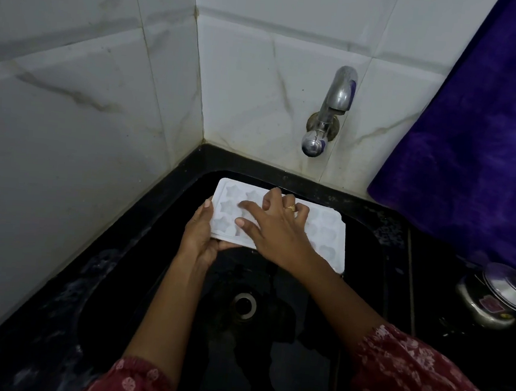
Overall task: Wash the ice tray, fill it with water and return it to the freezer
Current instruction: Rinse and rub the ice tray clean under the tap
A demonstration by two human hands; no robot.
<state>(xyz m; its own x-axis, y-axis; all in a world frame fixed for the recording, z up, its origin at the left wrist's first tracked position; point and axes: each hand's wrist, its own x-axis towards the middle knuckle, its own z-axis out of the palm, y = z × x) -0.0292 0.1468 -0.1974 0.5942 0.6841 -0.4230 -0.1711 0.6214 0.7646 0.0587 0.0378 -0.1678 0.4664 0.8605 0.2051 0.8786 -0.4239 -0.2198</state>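
Holding the ice tray (pixel 330 232) over the black sink (pixel 367 245), the person was in the washing step. The left hand (pixel 198 237) was clamped on the tray's left short edge, thumb on top & fingers under. The right hand (pixel 274 228) lay flat on the tray w/ fingers spread apart, rubbing the star-shaped cups, gripping nothing. The tap (pixel 329 114) stood on the wall above & a bit to the right; no water stream was visible, so the wash was prob. dry rubbing at this point. To do it well, I judged the tray should go under the spout, be tilted a little so dirty water drains to the drain hole (pixel 243 304), & each cup be rubbed w/ a fingertip, incl. the corners of the stars.
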